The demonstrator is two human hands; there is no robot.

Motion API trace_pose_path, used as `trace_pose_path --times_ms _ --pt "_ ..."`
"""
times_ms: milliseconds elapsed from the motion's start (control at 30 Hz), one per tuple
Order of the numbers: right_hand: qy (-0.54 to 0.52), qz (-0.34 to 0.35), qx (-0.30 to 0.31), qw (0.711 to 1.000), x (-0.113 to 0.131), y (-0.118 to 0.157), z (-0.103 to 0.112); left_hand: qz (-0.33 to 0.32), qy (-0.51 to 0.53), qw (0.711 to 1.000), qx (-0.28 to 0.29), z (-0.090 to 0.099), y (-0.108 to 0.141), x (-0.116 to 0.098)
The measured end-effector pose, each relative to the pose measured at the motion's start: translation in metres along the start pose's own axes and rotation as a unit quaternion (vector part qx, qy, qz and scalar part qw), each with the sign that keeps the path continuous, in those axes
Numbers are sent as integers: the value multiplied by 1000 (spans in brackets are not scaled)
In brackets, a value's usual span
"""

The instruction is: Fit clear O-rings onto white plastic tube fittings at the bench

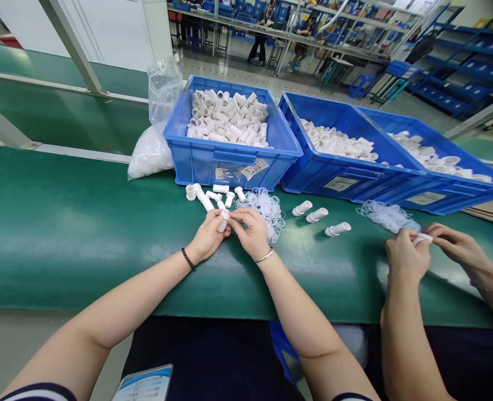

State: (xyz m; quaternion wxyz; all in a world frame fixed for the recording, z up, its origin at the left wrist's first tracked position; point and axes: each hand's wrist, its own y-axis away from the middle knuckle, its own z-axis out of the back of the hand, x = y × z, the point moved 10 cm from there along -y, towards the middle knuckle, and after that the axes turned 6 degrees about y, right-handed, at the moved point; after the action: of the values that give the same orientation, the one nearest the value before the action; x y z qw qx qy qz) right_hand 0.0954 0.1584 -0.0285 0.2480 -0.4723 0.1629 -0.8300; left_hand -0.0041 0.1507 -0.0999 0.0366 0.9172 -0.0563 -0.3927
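Note:
Between my two hands is a white plastic fitting point(223, 221), held above the green table. My left hand point(208, 236) wraps its fingers round the fitting's body. The fingertips of my right hand point(248, 229) pinch at its upper end; whether they also hold a ring is too small to tell. Just behind my hands lie several loose white fittings point(200, 196). A pile of thin translucent rings point(267, 210) sits behind and beside my right hand. Farther right, three white fittings point(318, 215) lie apart from one another.
Blue bins point(233, 161) of white fittings line the back of the green table point(83, 239). A clear plastic bag point(151, 150) stands left of them. At right, a co-worker's hands point(409, 256) hold a white fitting near another ring pile point(388, 216).

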Motion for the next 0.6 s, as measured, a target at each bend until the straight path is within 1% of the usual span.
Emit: trace_pose_path --times_ms 67,167,300,467,600 --pt "39 31 -10 999 5 4 -4 -7 35 999 -12 2 -1 -1" --pt "73 81 3 994 12 8 -12 -19 82 996 -27 4 -1 -3" --pt "111 134 5 985 21 9 -15 -18 119 992 -35 2 -1 -7" --pt "140 175 -13 974 30 11 -13 -12 147 988 -44 1 0 -10" --pt "132 182 -1 974 31 11 -12 -14 155 987 -41 3 -1 -11"
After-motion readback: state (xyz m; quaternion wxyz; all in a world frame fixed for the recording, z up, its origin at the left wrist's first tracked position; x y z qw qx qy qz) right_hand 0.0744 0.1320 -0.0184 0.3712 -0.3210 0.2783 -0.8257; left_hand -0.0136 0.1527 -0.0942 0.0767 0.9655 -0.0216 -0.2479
